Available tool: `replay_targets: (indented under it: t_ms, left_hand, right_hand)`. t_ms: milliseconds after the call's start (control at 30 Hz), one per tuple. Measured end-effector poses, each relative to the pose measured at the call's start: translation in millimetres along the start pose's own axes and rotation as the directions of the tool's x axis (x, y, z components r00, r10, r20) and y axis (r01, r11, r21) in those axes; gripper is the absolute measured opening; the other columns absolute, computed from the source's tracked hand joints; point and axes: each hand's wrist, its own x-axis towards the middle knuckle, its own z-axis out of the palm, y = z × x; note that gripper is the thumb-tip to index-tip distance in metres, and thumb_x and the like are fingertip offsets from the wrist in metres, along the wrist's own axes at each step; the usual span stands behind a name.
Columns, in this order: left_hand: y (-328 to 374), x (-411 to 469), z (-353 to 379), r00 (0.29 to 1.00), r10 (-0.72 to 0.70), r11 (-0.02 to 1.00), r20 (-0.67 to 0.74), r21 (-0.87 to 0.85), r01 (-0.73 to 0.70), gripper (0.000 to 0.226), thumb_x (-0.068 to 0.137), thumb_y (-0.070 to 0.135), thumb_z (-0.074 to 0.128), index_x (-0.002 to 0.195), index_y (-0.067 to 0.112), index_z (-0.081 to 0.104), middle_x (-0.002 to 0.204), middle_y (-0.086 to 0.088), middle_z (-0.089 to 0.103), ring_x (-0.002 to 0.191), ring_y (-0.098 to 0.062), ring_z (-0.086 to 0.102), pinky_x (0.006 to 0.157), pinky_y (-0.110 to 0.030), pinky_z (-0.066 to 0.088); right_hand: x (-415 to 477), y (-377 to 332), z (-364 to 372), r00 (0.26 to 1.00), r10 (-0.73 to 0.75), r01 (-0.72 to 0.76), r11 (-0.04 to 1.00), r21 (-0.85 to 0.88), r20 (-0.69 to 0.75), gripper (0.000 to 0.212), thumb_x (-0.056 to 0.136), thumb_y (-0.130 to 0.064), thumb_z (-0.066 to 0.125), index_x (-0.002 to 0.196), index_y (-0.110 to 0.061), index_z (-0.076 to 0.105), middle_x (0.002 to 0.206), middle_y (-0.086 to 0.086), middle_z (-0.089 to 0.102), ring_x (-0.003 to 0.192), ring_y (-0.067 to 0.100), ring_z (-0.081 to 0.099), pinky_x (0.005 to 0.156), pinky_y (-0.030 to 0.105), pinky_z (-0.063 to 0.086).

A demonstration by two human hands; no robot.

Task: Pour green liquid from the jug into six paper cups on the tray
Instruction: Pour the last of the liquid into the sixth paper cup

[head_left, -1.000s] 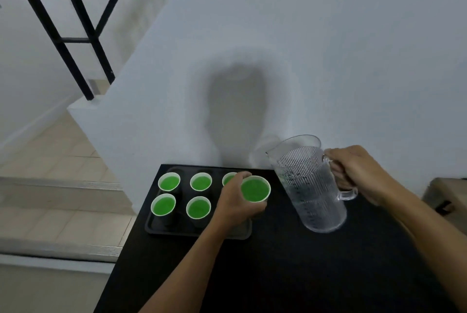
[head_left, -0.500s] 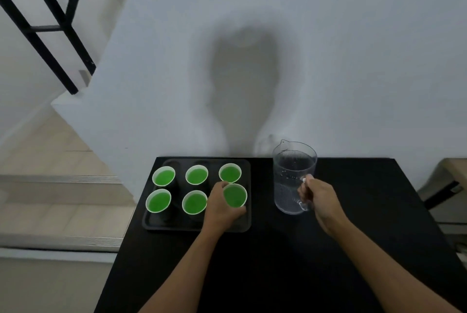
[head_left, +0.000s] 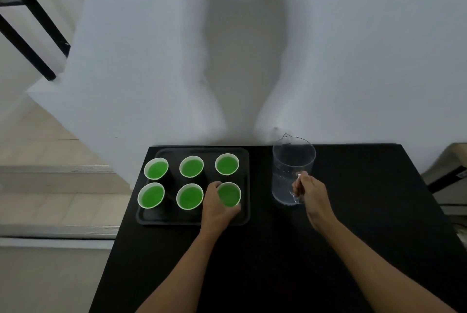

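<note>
Green liquid (head_left: 151, 196) stands close to the rim in all six paper cups (head_left: 191, 166), and I read the level as roughly equal across the set. Each cup has a dark outer wall and a white rim. The cups stand upright in two rows of three on the black tray (head_left: 171, 220). The tray lies flat on the left rear part of the black counter (head_left: 278, 262), with its far edge near the white wall (head_left: 353, 59).

The left hand (head_left: 217, 209) is at the front-right cup (head_left: 230, 195), the tray position nearest the jug. Its fingers (head_left: 214, 186) are curled round the left and near side of that cup, with the thumb up by the rim. The cup's base is hidden by the hand, so I cannot tell whether it is fully seated on the tray.

The jug (head_left: 290, 161) stands upright on the counter, just to the right of the tray and apart from it. It is transparent and faintly ribbed, with small markings down one side, and the dark counter shows through it. The pouring lip points away, toward the wall. The right hand (head_left: 312, 192) is on the near side of the jug, its fingers (head_left: 302, 178) closed round the clear handle.

A soft grey shadow (head_left: 245, 47) falls on the wall above the tray. A black railing (head_left: 27, 24) and pale tiled steps (head_left: 50, 201) are at the left.
</note>
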Motion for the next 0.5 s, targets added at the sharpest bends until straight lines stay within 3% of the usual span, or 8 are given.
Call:
replay_targets:
  t_ms: [200,500]
  left_hand:
    - [-9.6,2.9,5.8,1.0,0.0,1.0,-0.029,-0.005,0.0,0.076,0.059,0.013,0.088,0.123,0.011,0.049,0.109,0.0,0.056,0.097,-0.013,0.055,0.078,-0.002,0.037]
    - [-13.6,8.7,9.8,0.999,-0.017,1.0,-0.046,-0.011,0.016,0.076,0.059,0.015,0.088,0.124,0.01,0.049,0.112,-0.002,0.056,0.1,-0.016,0.056,0.086,-0.022,0.042]
  right_hand:
    - [1.2,14.3,3.6,1.0,0.004,-0.004,1.0,0.007,-0.017,0.043,0.106,-0.024,0.033,0.072,-0.008,0.054,0.075,0.012,0.054,0.073,0.023,0.05,0.075,0.035,0.043]
    - [0.3,25.6,4.8,0.999,-0.035,0.035,0.999,0.002,-0.034,0.046,0.107,-0.023,0.031,0.073,-0.003,0.055,0.075,0.014,0.054,0.073,0.022,0.05,0.075,0.035,0.043]
